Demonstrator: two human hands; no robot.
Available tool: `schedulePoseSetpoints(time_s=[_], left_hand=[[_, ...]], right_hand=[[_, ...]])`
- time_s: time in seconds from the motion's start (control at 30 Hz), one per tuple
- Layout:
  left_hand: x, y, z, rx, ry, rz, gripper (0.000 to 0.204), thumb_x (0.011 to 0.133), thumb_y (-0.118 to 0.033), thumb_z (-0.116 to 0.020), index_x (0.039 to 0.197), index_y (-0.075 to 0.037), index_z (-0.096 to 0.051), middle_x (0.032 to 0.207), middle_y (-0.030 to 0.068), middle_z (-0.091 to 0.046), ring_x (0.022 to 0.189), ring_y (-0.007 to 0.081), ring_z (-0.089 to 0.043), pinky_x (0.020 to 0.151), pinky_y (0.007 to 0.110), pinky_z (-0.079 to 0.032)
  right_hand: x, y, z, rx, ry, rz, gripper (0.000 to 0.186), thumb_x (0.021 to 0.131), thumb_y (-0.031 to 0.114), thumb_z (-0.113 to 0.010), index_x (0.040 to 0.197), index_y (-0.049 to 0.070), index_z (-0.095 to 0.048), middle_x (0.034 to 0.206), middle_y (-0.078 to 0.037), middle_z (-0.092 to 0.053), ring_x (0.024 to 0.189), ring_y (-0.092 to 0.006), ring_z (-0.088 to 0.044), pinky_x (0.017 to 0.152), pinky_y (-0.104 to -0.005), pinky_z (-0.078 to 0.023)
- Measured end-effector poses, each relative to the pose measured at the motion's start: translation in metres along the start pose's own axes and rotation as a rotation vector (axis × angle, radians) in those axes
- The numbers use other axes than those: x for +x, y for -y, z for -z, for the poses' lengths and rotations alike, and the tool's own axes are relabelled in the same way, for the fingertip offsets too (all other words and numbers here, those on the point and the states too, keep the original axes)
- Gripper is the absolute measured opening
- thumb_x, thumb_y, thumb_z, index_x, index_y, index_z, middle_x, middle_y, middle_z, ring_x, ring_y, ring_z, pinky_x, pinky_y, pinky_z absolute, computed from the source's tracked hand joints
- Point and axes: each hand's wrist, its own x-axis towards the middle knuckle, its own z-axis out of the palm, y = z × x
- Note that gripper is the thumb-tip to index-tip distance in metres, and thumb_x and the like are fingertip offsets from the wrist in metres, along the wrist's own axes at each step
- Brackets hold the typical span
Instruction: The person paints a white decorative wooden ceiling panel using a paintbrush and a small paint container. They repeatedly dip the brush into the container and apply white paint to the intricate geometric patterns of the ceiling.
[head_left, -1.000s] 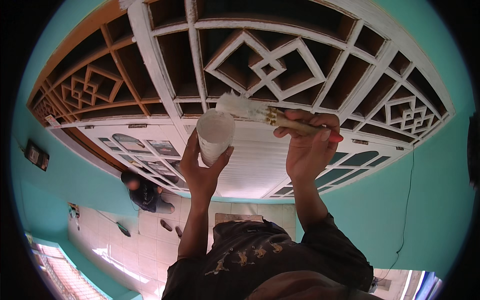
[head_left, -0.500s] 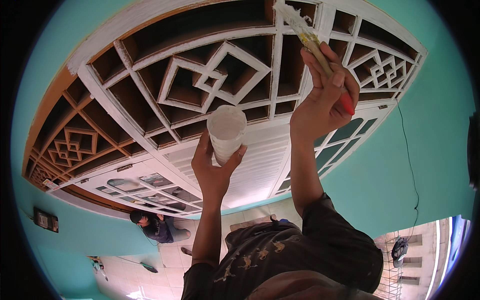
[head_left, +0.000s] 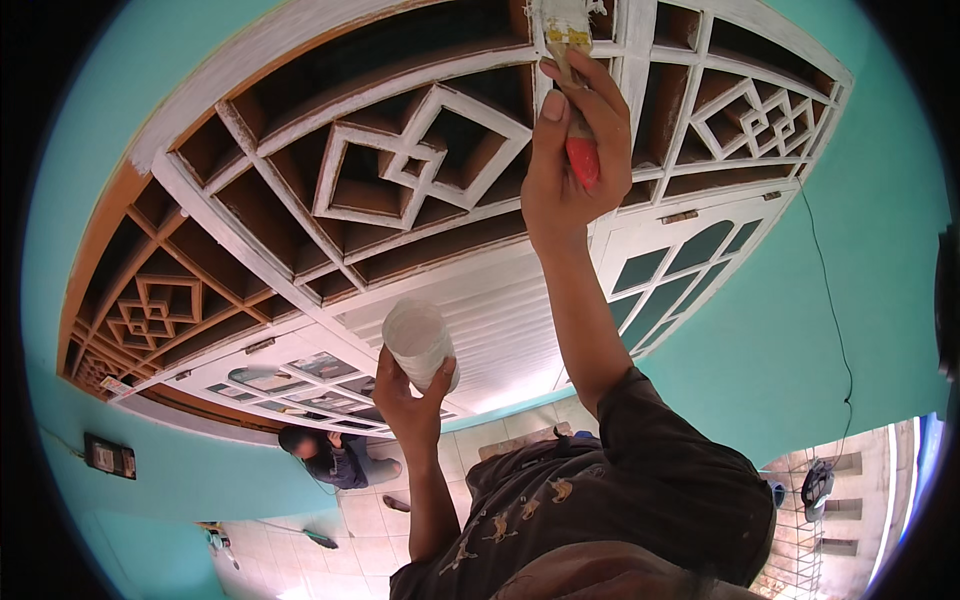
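Note:
My right hand (head_left: 580,150) is raised, closed round a paintbrush (head_left: 584,160) with a red handle end. The brush's bristles, thick with white paint, point up against the white-painted bars of the wooden lattice (head_left: 420,160) and appear to touch them. Lower down and to the left, my left hand (head_left: 410,400) grips a white ribbed cup (head_left: 425,350), its mouth tilted upward. Whitish paint coats its inside, though its depth is hard to make out. White covers the fronts of the lattice bars, while many inner sides still show brown.
On the left, another lattice section (head_left: 155,300) is brown. White doors with glass panes (head_left: 665,265) hang below. A person (head_left: 335,458) sits on the tiled floor near the wall. A dark cable (head_left: 830,300) runs down the turquoise wall (head_left: 740,330) at right.
My right hand has moved left, bringing the brush upright against the lattice bars. My left hand has lowered the cup slightly leftward, away from the lattice.

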Motion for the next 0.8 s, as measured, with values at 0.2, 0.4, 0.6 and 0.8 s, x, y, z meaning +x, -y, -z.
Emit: schedulePoseSetpoints(time_s=[0.2,0.4,0.6,0.8], left_hand=[[-0.013,0.009,0.014,0.005,-0.071,0.039,0.058,0.075,-0.003,-0.077,0.127,0.003,-0.053,0.115,0.0107,-0.061,0.108,0.0197,-0.059,0.098,0.034,-0.044],[-0.020,0.021,0.018,-0.031,-0.108,0.049,0.058,0.074,-0.003,-0.079,0.127,0.002,-0.055,0.112,0.0096,-0.063,0.103,0.0194,-0.061,0.094,0.033,-0.047],[-0.019,0.021,0.015,-0.061,-0.108,0.041,0.055,0.074,-0.003,-0.078,0.125,0.001,-0.056,0.110,0.0087,-0.063,0.102,0.0190,-0.061,0.094,0.033,-0.046],[-0.021,0.022,0.017,-0.063,-0.134,0.048,0.055,0.074,-0.003,-0.078,0.124,0.002,-0.055,0.110,0.0087,-0.063,0.102,0.0184,-0.060,0.093,0.033,-0.046]], right_hand=[[-0.003,-0.002,-0.013,0.035,-0.035,-0.003,0.022,0.086,-0.004,-0.067,0.107,0.000,-0.061,0.120,-0.020,-0.062,0.096,-0.0281,-0.069,0.082,-0.0339,-0.058],[-0.004,0.005,-0.016,-0.009,0.025,0.002,0.023,0.084,-0.004,-0.068,0.106,0.000,-0.061,0.122,-0.019,-0.061,0.097,-0.0284,-0.069,0.082,-0.0334,-0.056],[-0.010,0.010,-0.024,0.031,0.052,-0.005,0.023,0.083,-0.004,-0.068,0.105,0.000,-0.061,0.122,-0.019,-0.061,0.096,-0.0286,-0.069,0.080,-0.0331,-0.056],[-0.016,0.015,-0.031,0.068,0.069,-0.014,0.022,0.083,-0.005,-0.068,0.103,0.000,-0.061,0.123,-0.019,-0.060,0.096,-0.0286,-0.068,0.078,-0.0327,-0.056]])
